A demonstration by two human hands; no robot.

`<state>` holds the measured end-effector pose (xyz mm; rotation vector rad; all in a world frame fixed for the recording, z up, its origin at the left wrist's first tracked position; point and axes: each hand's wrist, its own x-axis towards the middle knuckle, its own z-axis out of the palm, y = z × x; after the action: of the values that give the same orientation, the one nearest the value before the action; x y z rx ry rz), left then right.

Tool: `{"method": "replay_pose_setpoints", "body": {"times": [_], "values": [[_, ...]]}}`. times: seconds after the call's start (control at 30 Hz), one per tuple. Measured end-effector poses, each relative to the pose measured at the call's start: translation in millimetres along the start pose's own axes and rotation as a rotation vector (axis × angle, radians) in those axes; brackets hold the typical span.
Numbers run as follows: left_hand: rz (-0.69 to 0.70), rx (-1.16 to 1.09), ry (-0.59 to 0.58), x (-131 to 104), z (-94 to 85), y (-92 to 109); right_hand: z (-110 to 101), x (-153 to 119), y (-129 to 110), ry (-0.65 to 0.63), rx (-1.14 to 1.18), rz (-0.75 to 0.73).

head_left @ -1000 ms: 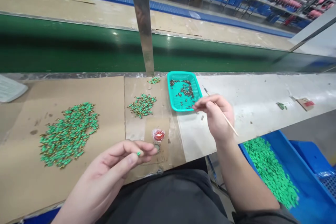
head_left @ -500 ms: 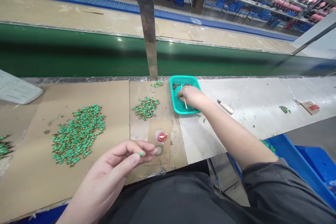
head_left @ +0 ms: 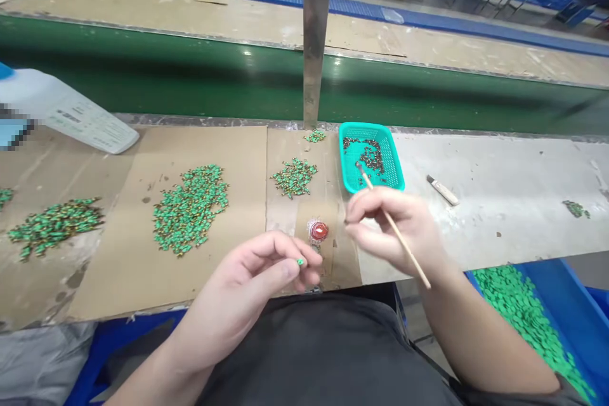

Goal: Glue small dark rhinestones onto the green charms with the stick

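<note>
A worktop covered with cardboard and pale sheeting was seen from above, with a teal basket (head_left: pixel 392 162) as the landmark. Small dark pieces (head_left: pixel 372 157) were scattered inside it.

Toward the wearer and left of the basket, a tiny green piece (head_left: pixel 300 262) was pinched between the thumb and a finger of the left hand (head_left: pixel 266 269). It was too small for its long axis to be made out.

Just on the near side of the basket, a thin wooden stick (head_left: pixel 406 247) was grasped in the right hand (head_left: pixel 394 225). The stick was slanted, its dark tip seen over the basket and its bare end pointed back toward the wearer, to the right. A dark speck was shown at the right fingertips, too small to be identified.

From the right hand, the green piece was placed to the left and a little nearer the wearer; it was held in the left hand, with a gap between the two hands.

Left of the basket, green-and-gold pieces were heaped in a large pile (head_left: pixel 190 209) and a smaller pile (head_left: pixel 295 176). A red disc (head_left: pixel 319 230) was set nearer the wearer, left of the basket.
</note>
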<state>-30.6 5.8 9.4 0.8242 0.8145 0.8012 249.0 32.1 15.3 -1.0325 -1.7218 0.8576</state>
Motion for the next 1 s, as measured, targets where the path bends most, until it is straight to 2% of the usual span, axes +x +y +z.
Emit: {"method": "replay_pose_setpoints", "body": {"times": [0.07,0.2,0.43,0.7,1.0], "values": [[-0.011,0.04,-0.017,-1.0,3.6,2.8,15.6,-12.0,-13.9,0.001,0.132,-0.074],[-0.013,0.078,-0.027,-3.4,8.1,5.3,30.6,-19.6,-26.0,0.005,0.098,-0.114],[-0.012,0.044,-0.017,-4.8,10.1,3.0,30.2,-23.3,-32.5,-0.053,-0.06,-0.223],[-0.013,0.043,-0.021,-2.2,11.6,4.7,28.3,-22.3,-35.5,-0.108,-0.141,-0.242],[0.01,0.159,0.02,-3.7,11.3,3.9,24.5,-24.4,-36.1,-0.15,-0.276,-0.294]]}}
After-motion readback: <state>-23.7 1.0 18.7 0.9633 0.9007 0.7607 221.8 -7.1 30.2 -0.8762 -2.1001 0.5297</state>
